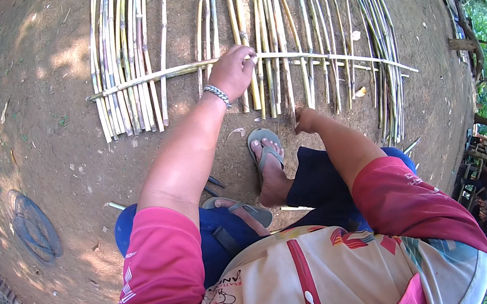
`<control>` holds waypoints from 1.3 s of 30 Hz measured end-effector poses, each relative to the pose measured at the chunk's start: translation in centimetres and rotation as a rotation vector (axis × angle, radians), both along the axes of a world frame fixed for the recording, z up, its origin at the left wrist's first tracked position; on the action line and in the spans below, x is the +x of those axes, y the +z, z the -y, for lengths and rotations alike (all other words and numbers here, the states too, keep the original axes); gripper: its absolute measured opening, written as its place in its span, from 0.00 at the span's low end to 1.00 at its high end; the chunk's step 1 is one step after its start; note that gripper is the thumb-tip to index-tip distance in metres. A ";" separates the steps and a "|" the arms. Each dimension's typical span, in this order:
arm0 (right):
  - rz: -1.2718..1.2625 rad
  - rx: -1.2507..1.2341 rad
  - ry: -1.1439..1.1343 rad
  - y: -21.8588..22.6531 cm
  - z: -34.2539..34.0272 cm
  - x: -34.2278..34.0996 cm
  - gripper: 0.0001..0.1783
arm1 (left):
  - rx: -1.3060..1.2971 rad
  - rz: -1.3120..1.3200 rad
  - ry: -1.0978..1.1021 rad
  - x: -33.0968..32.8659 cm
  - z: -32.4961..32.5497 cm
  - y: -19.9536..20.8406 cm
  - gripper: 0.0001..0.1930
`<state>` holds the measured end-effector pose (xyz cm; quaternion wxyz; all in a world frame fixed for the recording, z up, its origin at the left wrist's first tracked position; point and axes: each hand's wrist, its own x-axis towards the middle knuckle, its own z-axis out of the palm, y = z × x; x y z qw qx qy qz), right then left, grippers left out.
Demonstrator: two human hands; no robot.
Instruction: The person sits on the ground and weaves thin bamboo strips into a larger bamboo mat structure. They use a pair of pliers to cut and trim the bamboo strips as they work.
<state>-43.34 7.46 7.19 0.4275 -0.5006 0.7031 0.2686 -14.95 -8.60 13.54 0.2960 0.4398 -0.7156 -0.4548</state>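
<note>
Crosspiece (178,70) lies across the poles (288,85) on the dirt (70,152), probably light, stiff and liable to split; mid-length, where the left hand (235,73) closes on it, seems a balanced hold. The right hand (306,120), near the poles' lower ends, has an unclear grip.

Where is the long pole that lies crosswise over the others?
In the head view, the long pole runs left to right across the upper part, over the lengthwise poles, with the left hand at its middle.
</note>
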 end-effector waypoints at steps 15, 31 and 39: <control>0.031 -0.152 -0.065 0.3 -1.8 0.2 0.24 | -0.068 0.494 -0.511 -4.5 -10.2 -7.5 0.14; 0.056 0.229 0.233 2.5 2.7 2.2 0.35 | 0.007 0.285 -0.573 -2.0 -8.1 -2.5 0.14; 0.240 -0.328 0.363 14.6 15.1 11.6 0.33 | 0.381 -0.153 0.112 3.9 -1.2 6.8 0.27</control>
